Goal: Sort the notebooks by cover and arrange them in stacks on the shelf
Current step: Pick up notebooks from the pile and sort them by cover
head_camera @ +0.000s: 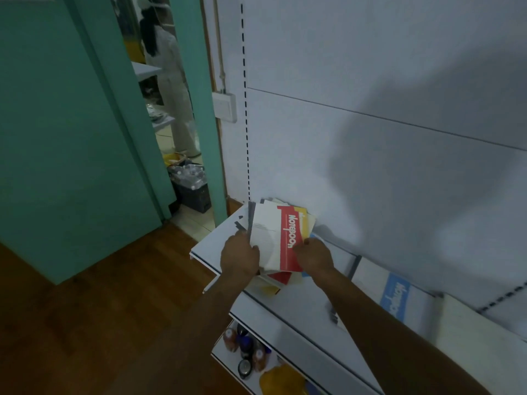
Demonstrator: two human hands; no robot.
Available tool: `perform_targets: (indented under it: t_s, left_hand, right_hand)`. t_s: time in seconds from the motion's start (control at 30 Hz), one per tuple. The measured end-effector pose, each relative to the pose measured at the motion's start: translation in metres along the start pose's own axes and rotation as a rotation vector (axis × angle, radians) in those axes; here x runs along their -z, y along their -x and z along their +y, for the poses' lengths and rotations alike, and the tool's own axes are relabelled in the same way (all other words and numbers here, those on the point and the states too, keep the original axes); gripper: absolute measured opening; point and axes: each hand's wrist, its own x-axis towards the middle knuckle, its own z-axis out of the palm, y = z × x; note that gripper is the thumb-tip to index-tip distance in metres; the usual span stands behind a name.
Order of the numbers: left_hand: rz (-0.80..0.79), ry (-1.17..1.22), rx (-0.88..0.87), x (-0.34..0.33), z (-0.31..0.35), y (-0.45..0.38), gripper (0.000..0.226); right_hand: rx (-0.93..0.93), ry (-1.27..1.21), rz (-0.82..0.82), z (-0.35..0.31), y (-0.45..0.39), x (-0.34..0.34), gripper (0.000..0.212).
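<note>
A white notebook with a red band (278, 238) lies on top of a loose pile at the left end of the white shelf (216, 238). My left hand (239, 259) grips its left edge near the grey spine. My right hand (313, 256) grips its right edge, over the red band. Under it, yellow and red covers (306, 220) stick out. Further right on the shelf lies a white notebook with a blue band (396, 297), and beside it a plain cream notebook (467, 326).
A lower shelf (228, 357) holds bottles and a yellow object. A green door (71, 138) stands left, with a doorway where a person stands and a dark bin sits on the floor. The wooden floor lies below left. The white back panel rises behind the shelf.
</note>
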Motion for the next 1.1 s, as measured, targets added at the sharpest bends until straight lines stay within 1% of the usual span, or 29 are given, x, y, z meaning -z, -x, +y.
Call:
perform_targets:
  t_s: [0.1,0.23,0.33,0.4,0.47,0.53,0.6,0.7,0.77,0.83,0.9,0.93,1.0,1.1]
  left_hand:
    - [-0.054,-0.024,0.014,0.004,-0.001,0.006,0.038]
    - [-0.16,-0.043,0.017,0.006,-0.002,0.019,0.042]
    - [-0.162,-0.098,0.046,0.007,-0.003,0.029,0.051]
    - [-0.165,-0.086,0.076,0.007,-0.002,0.035,0.052]
    - [-0.174,-0.028,0.076,0.006,-0.001,0.041,0.048]
    - [-0.167,0.019,0.075,0.007,0.003,0.047,0.045]
    - [-0.176,0.09,0.065,0.008,0.009,0.051,0.042]
    - [-0.252,0.185,-0.013,0.005,0.019,0.059,0.037]
    - [-0.297,0.218,-0.084,0.0,0.027,0.064,0.035]
    - [-0.332,0.236,-0.156,-0.011,0.038,0.069,0.032]
    - [-0.395,0.246,-0.25,-0.026,0.054,0.077,0.029]
    - [-0.434,0.247,-0.301,-0.037,0.064,0.084,0.028]
    - [-0.509,0.239,-0.385,-0.058,0.087,0.102,0.027]
    - [-0.662,0.252,-0.503,-0.097,0.125,0.142,0.025]
  right_hand:
    - [0.022,0.064,0.033,0.001,0.007,-0.003,0.031]
    - [-0.004,0.033,0.045,0.007,0.018,-0.004,0.029]
    - [0.016,0.014,0.033,0.012,0.027,-0.004,0.028]
    - [0.011,-0.006,0.03,0.014,0.035,-0.006,0.032]
    - [-0.005,0.001,0.064,0.017,0.04,-0.011,0.039]
    - [-0.067,-0.012,0.091,0.02,0.044,-0.014,0.046]
    - [-0.141,-0.11,0.09,0.023,0.047,-0.011,0.05]
    - [-0.216,-0.322,0.123,0.033,0.052,0.004,0.052]
    - [-0.204,-0.414,0.167,0.041,0.059,0.022,0.042]
    - [-0.196,-0.406,0.197,0.051,0.069,0.046,0.034]
    - [-0.187,-0.347,0.213,0.068,0.08,0.073,0.033]
    - [-0.186,-0.341,0.247,0.079,0.087,0.087,0.034]
    - [-0.208,-0.368,0.348,0.104,0.101,0.117,0.035]
    - [-0.271,-0.398,0.523,0.148,0.138,0.162,0.028]
